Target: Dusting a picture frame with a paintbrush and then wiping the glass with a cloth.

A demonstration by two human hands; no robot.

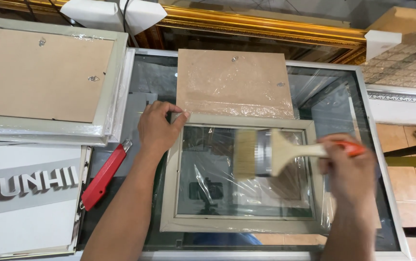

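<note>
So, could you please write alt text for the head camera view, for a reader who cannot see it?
A right hand sweeps a wide paintbrush over the glass of a pale picture frame, while the left hand holds the frame's top-left corner. The frame lies on a glass table, with a brown backing board behind it and a red utility knife to the left.

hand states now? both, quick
Left hand: gripping the frame at its top-left corner.
Right hand: closed on the brush handle.

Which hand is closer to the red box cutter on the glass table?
Left. The left hand grips the frame corner just right of the box cutter; the right hand holds the brush across the frame.
</note>
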